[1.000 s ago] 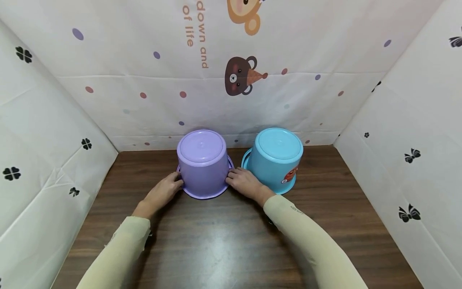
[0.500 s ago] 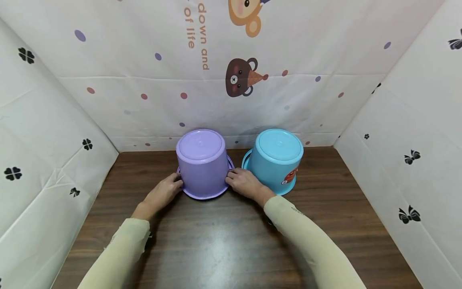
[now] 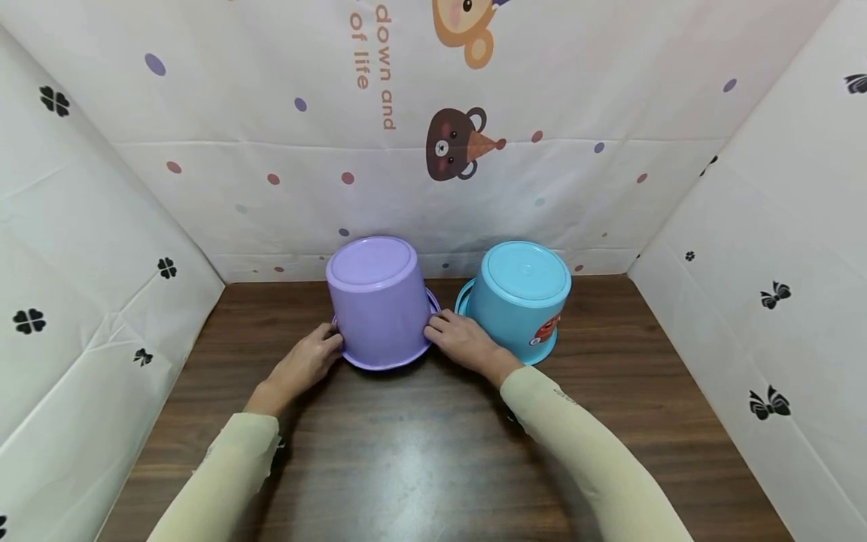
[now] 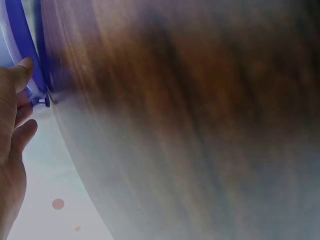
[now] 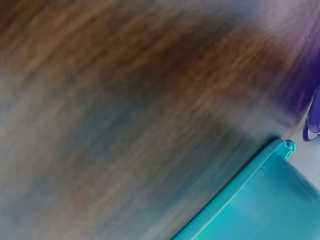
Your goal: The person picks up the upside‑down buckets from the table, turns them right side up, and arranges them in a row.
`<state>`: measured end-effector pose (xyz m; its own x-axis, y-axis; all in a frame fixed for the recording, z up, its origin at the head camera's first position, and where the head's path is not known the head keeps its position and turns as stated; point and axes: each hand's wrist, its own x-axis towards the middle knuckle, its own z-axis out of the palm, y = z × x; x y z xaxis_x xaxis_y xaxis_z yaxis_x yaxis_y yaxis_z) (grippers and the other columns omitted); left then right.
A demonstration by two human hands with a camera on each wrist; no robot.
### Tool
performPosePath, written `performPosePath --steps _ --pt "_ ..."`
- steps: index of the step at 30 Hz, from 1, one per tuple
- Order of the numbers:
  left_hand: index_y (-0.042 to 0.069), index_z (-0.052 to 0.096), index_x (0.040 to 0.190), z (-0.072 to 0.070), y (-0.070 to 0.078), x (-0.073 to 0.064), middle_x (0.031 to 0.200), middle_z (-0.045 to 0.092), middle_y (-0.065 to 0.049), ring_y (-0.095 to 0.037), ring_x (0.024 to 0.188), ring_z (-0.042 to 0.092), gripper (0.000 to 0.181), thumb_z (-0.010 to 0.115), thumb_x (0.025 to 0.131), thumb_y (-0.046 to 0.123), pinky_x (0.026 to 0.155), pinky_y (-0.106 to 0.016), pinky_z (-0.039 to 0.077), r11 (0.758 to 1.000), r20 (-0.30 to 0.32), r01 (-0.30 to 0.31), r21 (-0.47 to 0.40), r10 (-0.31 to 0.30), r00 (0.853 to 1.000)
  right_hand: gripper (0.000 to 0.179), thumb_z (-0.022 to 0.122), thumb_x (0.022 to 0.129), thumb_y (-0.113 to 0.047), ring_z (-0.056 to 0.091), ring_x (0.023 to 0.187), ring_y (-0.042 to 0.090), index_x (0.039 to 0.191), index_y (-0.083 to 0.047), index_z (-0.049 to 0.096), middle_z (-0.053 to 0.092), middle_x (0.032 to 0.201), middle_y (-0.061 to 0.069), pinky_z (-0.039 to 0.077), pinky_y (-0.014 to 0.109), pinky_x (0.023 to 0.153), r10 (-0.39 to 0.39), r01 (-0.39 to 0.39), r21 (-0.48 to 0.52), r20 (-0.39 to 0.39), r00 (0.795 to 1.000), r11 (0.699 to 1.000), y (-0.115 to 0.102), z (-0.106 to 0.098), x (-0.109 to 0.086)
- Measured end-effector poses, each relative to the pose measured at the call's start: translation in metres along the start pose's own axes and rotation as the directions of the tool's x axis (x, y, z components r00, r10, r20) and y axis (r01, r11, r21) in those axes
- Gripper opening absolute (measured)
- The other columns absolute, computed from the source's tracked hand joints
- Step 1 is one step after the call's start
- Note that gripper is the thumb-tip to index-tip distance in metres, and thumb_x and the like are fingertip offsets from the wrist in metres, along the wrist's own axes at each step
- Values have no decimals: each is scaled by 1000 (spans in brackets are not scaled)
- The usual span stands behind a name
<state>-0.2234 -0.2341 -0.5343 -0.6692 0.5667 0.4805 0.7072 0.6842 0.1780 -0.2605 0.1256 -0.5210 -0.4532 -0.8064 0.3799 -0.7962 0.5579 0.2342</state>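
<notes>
An upside-down purple bucket (image 3: 379,316) stands near the back wall in the head view, leaning slightly to the left. My left hand (image 3: 305,361) grips the left side of its rim. In the left wrist view, the thumb of the left hand (image 4: 12,110) lies over the purple rim (image 4: 25,45), with other fingers beneath it. My right hand (image 3: 463,342) holds the rim on the right side, its fingertips partly hidden. The right wrist view does not show that hand, only a bit of purple rim (image 5: 315,115) at the right edge.
An upside-down turquoise bucket (image 3: 518,316) with a red label stands just right of the purple one, close beside my right hand. Both are on a dark wood-grain table (image 3: 406,444). White patterned sheets (image 3: 271,218) enclose it at the back and sides.
The purple bucket's base has shifted a little left and its front rim has risen slightly, so it now tilts. Both hands keep their hold; the turquoise bucket stays put.
</notes>
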Motion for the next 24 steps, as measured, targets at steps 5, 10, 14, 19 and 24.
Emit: performPosePath --steps 5,10,14,19,24 --pt "3 63 97 -2 1 -1 120 63 -27 -42 110 69 22 80 85 -3 85 -48 62 1000 -16 11 -23 -11 1000 7 62 99 -4 62 101 26 102 -10 64 64 105 5 58 32 79 0 3 41 -86 996 999 0 -4 0" --pt "3 61 96 -2 3 -3 121 63 -27 -42 112 69 22 79 85 -5 85 -48 61 999 -40 22 -34 -24 999 10 62 98 -2 61 103 26 103 -10 64 62 106 6 58 33 81 7 2 84 -111 994 996 0 -6 1" --pt "3 61 95 -3 5 -5 121 63 -27 -42 108 70 23 79 84 -7 83 -48 62 999 -52 27 -35 -29 998 12 61 99 0 61 105 25 104 -11 64 62 108 5 57 32 84 10 0 104 -96 995 995 -1 -5 -1" --pt "2 60 92 -3 9 -6 118 64 -27 -43 110 69 25 79 81 -9 83 -48 62 999 -91 25 -47 -29 995 14 60 100 2 61 109 25 104 -10 64 63 110 5 56 32 92 20 -8 133 -87 996 991 -2 -5 -3" --pt "1 59 90 -2 11 -6 113 64 -25 -42 114 68 26 78 77 -13 87 -50 61 998 -141 23 -65 -32 989 14 63 97 4 61 109 26 103 -9 64 64 109 6 54 32 96 19 -1 167 -105 994 986 -1 -6 -4"
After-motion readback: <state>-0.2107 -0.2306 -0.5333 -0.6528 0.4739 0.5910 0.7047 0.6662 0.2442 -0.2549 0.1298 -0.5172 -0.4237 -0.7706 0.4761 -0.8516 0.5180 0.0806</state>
